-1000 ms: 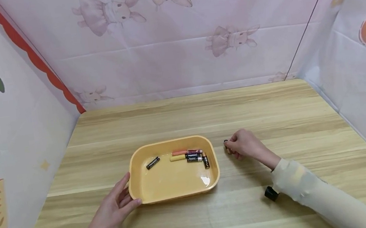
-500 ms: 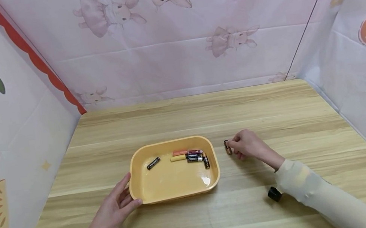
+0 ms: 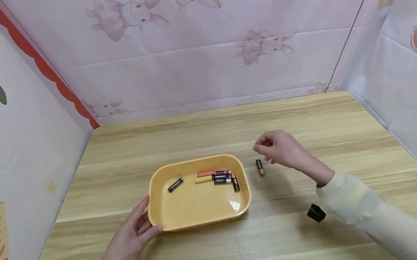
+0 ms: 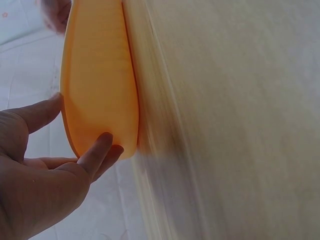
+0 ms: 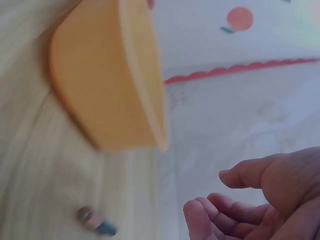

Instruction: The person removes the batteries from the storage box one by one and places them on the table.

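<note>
A yellow plastic tray (image 3: 190, 209) rests on the table with several batteries lying inside. One black battery (image 3: 175, 185) lies apart toward its left; the others, among them a yellow one (image 3: 203, 179) and an orange one (image 3: 205, 173), gather at the right end. My left hand (image 3: 128, 240) grips the tray's left corner, the thumb at the rim and fingers against the outer wall (image 4: 102, 75). Right of the tray, a black and copper battery (image 3: 260, 167) lies on the wood. Just above it my right hand (image 3: 282, 149) hovers, fingers loosely bent, thumb apart (image 5: 245, 172), holding nothing.
The wooden table (image 3: 223, 257) spreads around the tray. Behind it hangs a pink cloth (image 3: 202, 75) with rabbit prints, with white fruit-print cloths at both sides. A small black block (image 3: 316, 212) sticks out at the right sleeve cuff (image 3: 334, 186).
My right hand has let go of the black and copper battery, leaving it on the table, and has lifted up and away from it. The left hand keeps its grip on the tray.
</note>
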`<state>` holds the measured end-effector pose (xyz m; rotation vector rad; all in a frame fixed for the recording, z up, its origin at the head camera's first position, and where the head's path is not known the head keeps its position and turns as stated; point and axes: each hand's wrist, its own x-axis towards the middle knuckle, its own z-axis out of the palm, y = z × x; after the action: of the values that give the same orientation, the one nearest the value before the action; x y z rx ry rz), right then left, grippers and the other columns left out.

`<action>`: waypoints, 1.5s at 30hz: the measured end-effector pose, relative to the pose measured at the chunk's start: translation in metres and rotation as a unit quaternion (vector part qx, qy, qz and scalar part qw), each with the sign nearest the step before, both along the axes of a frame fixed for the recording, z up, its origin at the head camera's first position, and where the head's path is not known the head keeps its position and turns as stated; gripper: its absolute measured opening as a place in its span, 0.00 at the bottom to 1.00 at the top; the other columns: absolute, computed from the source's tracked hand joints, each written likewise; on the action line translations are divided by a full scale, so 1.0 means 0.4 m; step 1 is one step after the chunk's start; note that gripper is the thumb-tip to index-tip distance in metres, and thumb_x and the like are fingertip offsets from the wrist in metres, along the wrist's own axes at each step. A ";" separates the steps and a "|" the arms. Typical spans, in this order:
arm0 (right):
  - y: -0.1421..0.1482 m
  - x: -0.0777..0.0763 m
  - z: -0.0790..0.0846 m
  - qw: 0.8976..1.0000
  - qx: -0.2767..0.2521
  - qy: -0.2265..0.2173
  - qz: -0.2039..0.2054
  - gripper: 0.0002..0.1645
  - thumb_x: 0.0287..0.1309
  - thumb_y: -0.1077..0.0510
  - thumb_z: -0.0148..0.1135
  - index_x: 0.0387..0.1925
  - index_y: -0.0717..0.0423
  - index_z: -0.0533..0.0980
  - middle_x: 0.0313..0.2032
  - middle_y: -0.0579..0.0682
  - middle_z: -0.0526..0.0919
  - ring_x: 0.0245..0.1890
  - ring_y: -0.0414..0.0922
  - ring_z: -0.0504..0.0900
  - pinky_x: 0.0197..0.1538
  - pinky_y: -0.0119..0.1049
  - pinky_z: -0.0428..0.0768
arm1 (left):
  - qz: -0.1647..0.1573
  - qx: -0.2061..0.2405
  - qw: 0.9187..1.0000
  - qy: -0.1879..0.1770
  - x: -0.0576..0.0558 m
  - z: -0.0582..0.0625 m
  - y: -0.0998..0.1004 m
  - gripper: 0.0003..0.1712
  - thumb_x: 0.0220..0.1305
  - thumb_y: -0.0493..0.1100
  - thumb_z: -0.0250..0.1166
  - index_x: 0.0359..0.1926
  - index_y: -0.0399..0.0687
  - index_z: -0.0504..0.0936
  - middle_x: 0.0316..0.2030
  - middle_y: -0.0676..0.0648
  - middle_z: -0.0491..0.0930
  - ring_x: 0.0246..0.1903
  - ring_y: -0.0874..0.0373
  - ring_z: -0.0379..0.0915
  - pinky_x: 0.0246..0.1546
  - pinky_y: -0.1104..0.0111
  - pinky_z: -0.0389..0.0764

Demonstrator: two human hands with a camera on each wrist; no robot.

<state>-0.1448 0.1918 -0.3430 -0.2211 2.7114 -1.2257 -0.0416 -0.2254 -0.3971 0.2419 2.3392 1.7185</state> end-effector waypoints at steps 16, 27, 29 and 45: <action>-0.163 0.007 0.051 0.985 -0.046 0.089 0.137 0.09 0.68 0.61 0.66 0.44 0.63 0.84 0.37 0.50 0.87 0.35 0.43 0.83 0.36 0.35 0.86 | 0.005 0.004 1.000 -0.018 -0.002 0.000 0.000 0.49 0.67 0.27 0.68 0.79 0.28 0.48 0.74 0.24 0.57 0.65 0.33 0.69 0.55 0.71 0.82; -0.235 -0.001 -0.034 0.986 0.026 0.028 0.160 0.05 0.66 0.61 0.68 0.39 0.60 0.85 0.30 0.45 0.85 0.26 0.38 0.77 0.29 0.28 0.78 | 0.006 0.006 1.000 -0.028 -0.010 0.008 0.005 0.49 0.67 0.27 0.68 0.79 0.29 0.48 0.75 0.25 0.55 0.66 0.33 0.69 0.55 0.71 0.82; -0.242 0.003 -0.044 0.988 0.041 0.021 0.150 0.03 0.65 0.62 0.68 0.38 0.58 0.85 0.29 0.45 0.84 0.23 0.38 0.75 0.26 0.28 0.77 | 0.006 0.005 1.000 -0.025 -0.009 0.008 0.005 0.49 0.67 0.27 0.68 0.79 0.29 0.48 0.75 0.25 0.55 0.65 0.33 0.69 0.55 0.71 0.82; -0.294 0.017 -0.097 0.971 0.191 0.056 0.130 0.15 0.60 0.69 0.66 0.20 0.58 0.74 0.18 0.48 0.72 0.18 0.42 0.71 0.18 0.31 0.71 | 0.008 0.007 1.000 -0.017 -0.003 0.001 0.002 0.49 0.66 0.27 0.68 0.79 0.28 0.49 0.75 0.25 0.55 0.66 0.32 0.68 0.56 0.71 0.82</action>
<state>-0.1379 0.0743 -0.3818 -0.5858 2.8292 -0.6235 -0.0429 -0.2245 -0.3966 0.1945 2.3123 1.7337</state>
